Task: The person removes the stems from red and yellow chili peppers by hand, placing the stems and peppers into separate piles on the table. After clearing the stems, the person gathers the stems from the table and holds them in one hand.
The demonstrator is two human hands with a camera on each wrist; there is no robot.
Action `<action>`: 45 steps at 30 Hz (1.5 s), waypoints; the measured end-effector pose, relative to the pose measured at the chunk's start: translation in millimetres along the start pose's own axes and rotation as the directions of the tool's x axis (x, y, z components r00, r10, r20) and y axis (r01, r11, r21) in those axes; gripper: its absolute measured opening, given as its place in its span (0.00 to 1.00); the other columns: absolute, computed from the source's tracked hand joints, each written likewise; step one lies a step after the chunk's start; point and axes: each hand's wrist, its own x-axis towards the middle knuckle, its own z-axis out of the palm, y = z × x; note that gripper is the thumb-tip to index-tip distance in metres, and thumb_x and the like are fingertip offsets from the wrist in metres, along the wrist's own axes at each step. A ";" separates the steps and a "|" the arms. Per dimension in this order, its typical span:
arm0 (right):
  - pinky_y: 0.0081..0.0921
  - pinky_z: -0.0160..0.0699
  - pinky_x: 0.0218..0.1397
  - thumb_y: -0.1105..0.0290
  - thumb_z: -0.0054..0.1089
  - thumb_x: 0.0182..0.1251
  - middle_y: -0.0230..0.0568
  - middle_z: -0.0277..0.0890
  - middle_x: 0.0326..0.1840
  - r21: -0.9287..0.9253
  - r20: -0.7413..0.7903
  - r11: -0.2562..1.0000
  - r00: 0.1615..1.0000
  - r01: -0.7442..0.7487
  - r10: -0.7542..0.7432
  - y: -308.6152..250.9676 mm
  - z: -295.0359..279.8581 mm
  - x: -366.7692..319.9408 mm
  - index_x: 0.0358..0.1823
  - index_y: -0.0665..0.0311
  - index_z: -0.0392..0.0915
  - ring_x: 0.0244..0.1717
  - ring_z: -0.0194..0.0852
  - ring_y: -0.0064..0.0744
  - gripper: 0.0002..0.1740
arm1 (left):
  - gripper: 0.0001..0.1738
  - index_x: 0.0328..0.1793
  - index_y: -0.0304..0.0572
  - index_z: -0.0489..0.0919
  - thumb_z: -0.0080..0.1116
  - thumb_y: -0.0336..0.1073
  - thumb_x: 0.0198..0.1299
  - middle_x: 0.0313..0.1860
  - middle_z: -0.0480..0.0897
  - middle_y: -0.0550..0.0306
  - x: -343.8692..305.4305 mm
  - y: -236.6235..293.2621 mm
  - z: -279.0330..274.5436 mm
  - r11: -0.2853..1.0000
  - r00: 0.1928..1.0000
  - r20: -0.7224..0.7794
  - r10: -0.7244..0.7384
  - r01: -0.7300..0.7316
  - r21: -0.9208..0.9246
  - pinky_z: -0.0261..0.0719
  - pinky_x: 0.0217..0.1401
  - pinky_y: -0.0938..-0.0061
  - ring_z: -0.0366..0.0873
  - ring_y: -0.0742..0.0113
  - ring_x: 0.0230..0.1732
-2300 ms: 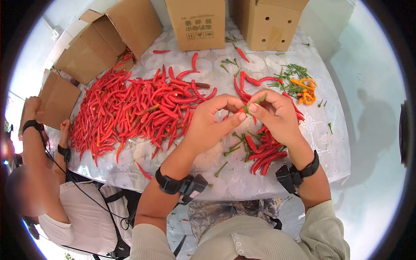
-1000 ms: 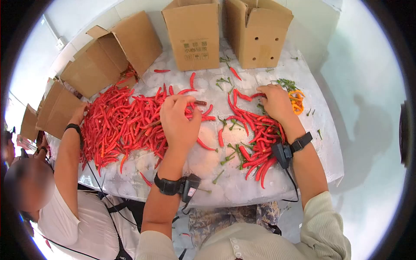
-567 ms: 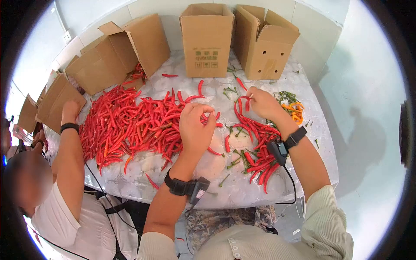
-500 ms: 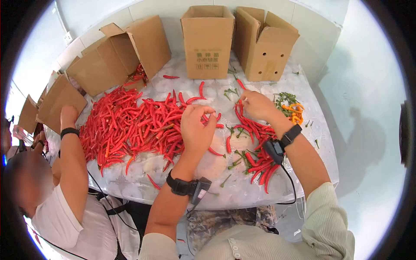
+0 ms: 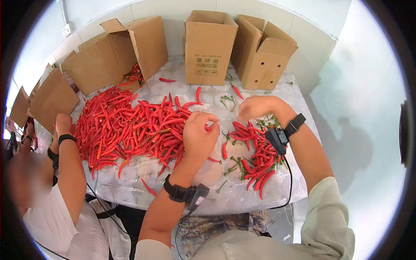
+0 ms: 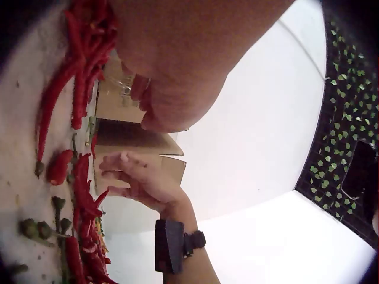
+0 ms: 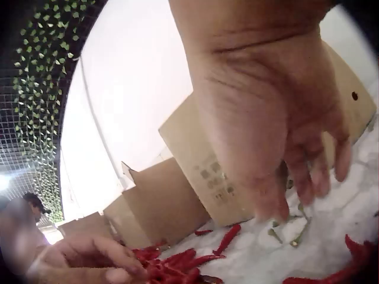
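The desk (image 5: pixel 208 173) bears cardboard boxes (image 5: pixel 208 52) along its far side. A broad red chilli heap (image 5: pixel 130 125), pointing every way, lies beside the left hand (image 5: pixel 200 136); whether its curled fingers pinch anything, I cannot tell. A smaller chilli pile (image 5: pixel 260 160) lies nearer the person than the right hand (image 5: pixel 258 108), fingers loosely apart near green stems (image 5: pixel 227 103).

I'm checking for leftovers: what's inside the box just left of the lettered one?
Red chilies show at the mouth of the box; anything deeper is covered, so unseen.
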 end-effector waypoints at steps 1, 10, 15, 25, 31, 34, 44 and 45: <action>0.36 0.76 0.48 0.59 0.59 0.62 0.49 0.83 0.41 0.037 -0.168 0.999 0.985 -0.024 0.030 11.0 0.1 9.9 0.45 0.65 0.82 0.44 0.80 0.44 0.18 | 0.08 0.36 0.39 0.82 0.65 0.27 0.49 0.36 0.81 0.50 -1.3 -1.8 0.8 1.000 0.999 0.034 0.010 -0.010 -0.003 0.77 0.45 0.64 0.79 0.54 0.40; 0.36 0.79 0.48 0.69 0.60 0.58 0.49 0.84 0.43 -0.037 -0.581 0.947 0.778 -0.320 0.240 65.0 27.4 63.6 0.41 0.61 0.86 0.43 0.83 0.46 0.12 | 0.09 0.40 0.40 0.81 0.64 0.30 0.53 0.33 0.82 0.50 -8.0 -7.0 5.7 0.985 0.974 0.216 -0.072 0.104 -0.140 0.80 0.39 0.67 0.82 0.59 0.35; 0.27 0.80 0.40 0.75 0.65 0.56 0.42 0.86 0.38 0.331 -0.662 0.943 0.706 -0.029 0.254 40.6 35.2 15.6 0.41 0.65 0.85 0.35 0.84 0.29 0.10 | 0.09 0.45 0.37 0.82 0.63 0.32 0.60 0.39 0.83 0.53 -6.2 -4.6 3.8 0.970 0.940 0.328 -0.090 0.158 -0.186 0.79 0.45 0.72 0.81 0.66 0.41; 0.18 0.77 0.38 0.78 0.65 0.59 0.36 0.80 0.37 0.605 -0.787 0.574 0.525 0.552 0.324 -78.1 138.3 -52.0 0.41 0.67 0.83 0.36 0.79 0.19 0.08 | 0.11 0.50 0.36 0.80 0.62 0.34 0.65 0.42 0.79 0.62 -18.8 13.7 24.0 0.716 0.907 0.386 -0.168 0.382 -0.585 0.74 0.49 0.78 0.76 0.74 0.42; 0.18 0.77 0.37 0.77 0.66 0.58 0.34 0.78 0.38 0.568 -0.782 0.620 0.589 0.541 0.203 -86.4 132.5 -67.0 0.37 0.65 0.81 0.34 0.79 0.21 0.06 | 0.14 0.54 0.39 0.76 0.63 0.32 0.64 0.40 0.79 0.62 -19.6 19.4 27.7 0.549 0.864 0.443 -0.238 0.496 -0.673 0.76 0.48 0.79 0.76 0.76 0.42; 0.18 0.77 0.37 0.75 0.67 0.59 0.35 0.78 0.38 0.509 -0.788 0.684 0.603 0.522 0.126 -76.3 136.6 -61.8 0.38 0.65 0.79 0.34 0.79 0.20 0.07 | 0.14 0.54 0.39 0.76 0.63 0.32 0.65 0.40 0.79 0.62 -21.6 16.5 26.2 0.490 0.801 0.532 -0.274 0.592 -0.640 0.77 0.47 0.78 0.77 0.75 0.42; 0.14 0.68 0.33 0.65 0.65 0.68 0.25 0.75 0.30 0.741 -0.671 0.305 0.673 0.598 0.312 -49.7 125.2 -59.4 0.38 0.65 0.79 0.30 0.68 0.11 0.10 | 0.11 0.50 0.37 0.79 0.64 0.27 0.62 0.38 0.78 0.66 -22.5 13.0 25.1 0.585 0.737 0.652 -0.178 0.612 -0.532 0.70 0.36 0.84 0.72 0.82 0.36; 0.14 0.66 0.31 0.65 0.65 0.68 0.24 0.74 0.29 0.773 -0.631 0.308 0.720 0.555 0.288 -48.0 125.0 -61.6 0.38 0.65 0.79 0.29 0.67 0.10 0.10 | 0.11 0.49 0.37 0.79 0.64 0.27 0.61 0.37 0.78 0.67 -22.9 13.1 24.6 0.581 0.734 0.656 -0.177 0.616 -0.532 0.71 0.36 0.84 0.72 0.82 0.36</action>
